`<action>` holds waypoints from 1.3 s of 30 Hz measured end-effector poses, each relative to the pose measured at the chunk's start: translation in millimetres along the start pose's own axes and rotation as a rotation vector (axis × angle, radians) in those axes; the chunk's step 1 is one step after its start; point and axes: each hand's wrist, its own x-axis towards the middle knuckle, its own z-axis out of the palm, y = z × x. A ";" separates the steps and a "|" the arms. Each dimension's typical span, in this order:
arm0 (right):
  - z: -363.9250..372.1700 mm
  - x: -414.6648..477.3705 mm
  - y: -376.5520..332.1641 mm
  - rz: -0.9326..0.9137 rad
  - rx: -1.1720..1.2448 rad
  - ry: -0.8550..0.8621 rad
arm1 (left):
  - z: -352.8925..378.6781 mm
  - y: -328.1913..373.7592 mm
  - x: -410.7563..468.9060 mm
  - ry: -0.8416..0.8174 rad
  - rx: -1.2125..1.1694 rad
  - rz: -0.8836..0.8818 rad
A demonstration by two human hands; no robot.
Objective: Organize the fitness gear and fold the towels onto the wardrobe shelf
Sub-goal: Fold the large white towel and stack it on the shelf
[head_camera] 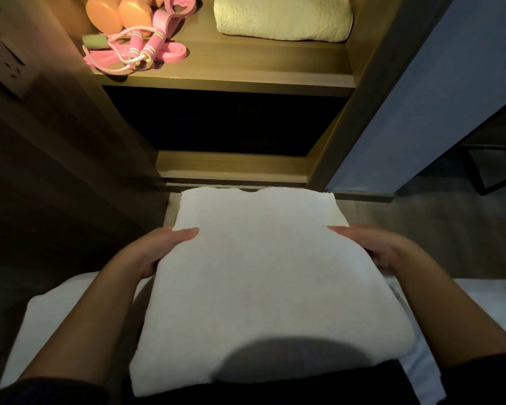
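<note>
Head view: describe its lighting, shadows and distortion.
Head view: warm light falls on the upper shelf, while the compartment below is black; a rounded shadow darkens the near edge of the white towel; the wardrobe's side panels splay outward from wide-angle distortion.

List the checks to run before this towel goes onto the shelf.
1. Grip of left hand on white towel: ok.
2. Grip of right hand on its opposite edge: ok.
3. Fold of white towel, flat: ok.
4. Top of cream towel, bare where visible: ok.
5. Gear: jump rope and dumbbells lie left on the shelf, apart from cream towel: ok.
6. Headroom above the shelf: cannot tell.
</note>
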 end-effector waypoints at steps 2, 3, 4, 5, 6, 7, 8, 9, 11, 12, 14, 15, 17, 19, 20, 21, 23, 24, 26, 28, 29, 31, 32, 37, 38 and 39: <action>-6.7 -6.3 7.1 -0.022 -0.005 -0.028 | -4.3 -5.2 -4.5 -0.043 0.000 -0.008; -9.5 -6.9 6.1 -0.009 0.003 -0.057 | -4.5 -2.3 -4.3 -0.044 0.004 -0.018; -11.3 -6.2 1.9 -0.005 0.027 -0.074 | -3.0 3.0 -2.4 -0.020 0.008 -0.031; -12.0 -3.2 -4.1 -0.011 0.068 -0.062 | -0.3 9.9 0.2 0.022 0.010 -0.039; -12.1 0.7 -11.7 -0.021 0.115 -0.022 | 3.4 17.7 4.5 0.090 0.022 -0.021; -7.8 5.1 -19.2 -0.045 0.134 0.042 | 7.8 25.5 9.9 0.188 0.048 0.036; -3.3 10.1 -27.5 -0.088 0.091 0.121 | 11.7 32.4 15.6 0.317 0.083 0.126; 2.3 15.5 -33.7 -0.140 -0.008 0.216 | 15.6 38.0 19.6 0.450 0.117 0.230; 11.0 23.6 -43.5 -0.254 -0.142 0.408 | 20.3 45.0 25.4 0.574 0.130 0.383; 13.8 25.5 -47.0 -0.296 -0.130 0.433 | 21.0 46.9 28.3 0.547 0.100 0.396; 15.9 30.1 -49.8 -0.289 -0.019 0.358 | 20.1 48.8 37.5 0.453 0.040 0.335; 16.2 32.6 -48.9 -0.244 0.066 0.309 | 18.9 49.8 41.4 0.443 0.031 0.312; 16.8 36.0 -43.9 -0.187 0.182 0.269 | 16.8 50.4 47.5 0.475 -0.019 0.298; 17.7 39.8 -37.7 -0.232 0.156 0.305 | 17.4 40.8 52.8 0.469 -0.204 0.327; 18.6 40.9 -35.3 -0.291 0.097 0.322 | 18.1 34.2 53.1 0.460 -0.307 0.347; 19.5 42.2 -34.1 -0.348 0.033 0.331 | 19.1 28.4 52.2 0.459 -0.389 0.355; 19.9 47.2 -35.0 -0.392 -0.043 0.339 | 18.6 27.9 54.1 0.457 -0.403 0.299; 19.5 50.7 -36.7 -0.360 -0.060 0.345 | 17.2 32.4 58.7 0.466 -0.354 0.225; 18.9 57.7 -41.4 -0.195 -0.093 0.355 | 14.7 49.2 63.4 0.445 -0.191 0.018; 17.4 61.8 -46.4 -0.054 -0.186 0.379 | 14.1 62.2 63.0 0.415 -0.016 -0.066; 16.8 63.0 -50.6 -0.046 -0.269 0.393 | 13.4 65.5 63.3 0.436 0.113 -0.034; 18.3 64.7 -63.0 -0.137 -0.471 0.413 | 13.5 70.9 65.6 0.505 0.446 0.136; 21.3 65.3 -69.9 -0.220 -0.566 0.424 | 17.4 75.1 64.5 0.525 0.589 0.249; 52.4 69.1 -90.8 -0.541 -0.900 0.409 | 57.5 91.0 62.1 0.315 0.915 0.589; 58.2 70.7 -93.7 -0.532 -1.012 0.406 | 62.1 92.9 63.4 0.293 0.967 0.587; 62.9 72.6 -97.2 -0.529 -1.108 0.406 | 65.3 95.6 64.5 0.291 1.000 0.586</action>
